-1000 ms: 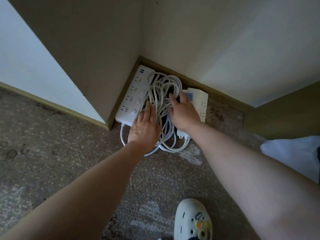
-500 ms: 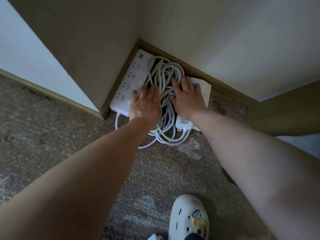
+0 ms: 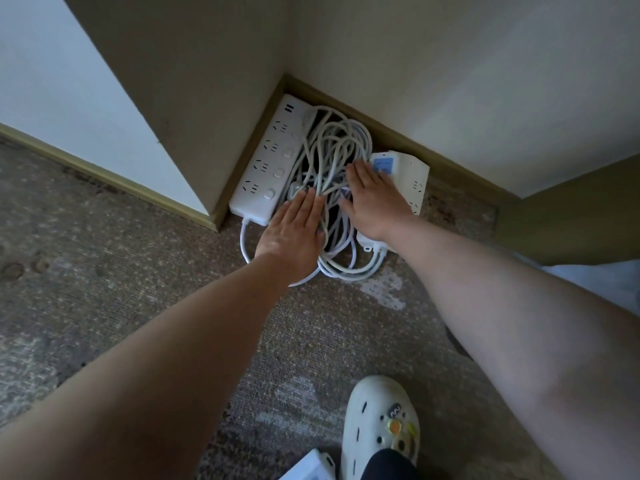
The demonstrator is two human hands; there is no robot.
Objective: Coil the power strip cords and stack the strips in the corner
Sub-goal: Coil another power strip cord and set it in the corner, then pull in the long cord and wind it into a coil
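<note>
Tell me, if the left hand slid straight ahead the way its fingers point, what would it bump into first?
Probably the tangled white cords: the left hand already lies flat on their near loops, fingers aimed into the pile. Beyond them is the baseboard.

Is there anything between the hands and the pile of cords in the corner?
Nothing visible. The left hand lies flat on the coiled cords, and the right hand rests across the cords and the smaller power strip. The long power strip sits beside them against the baseboard.
</note>
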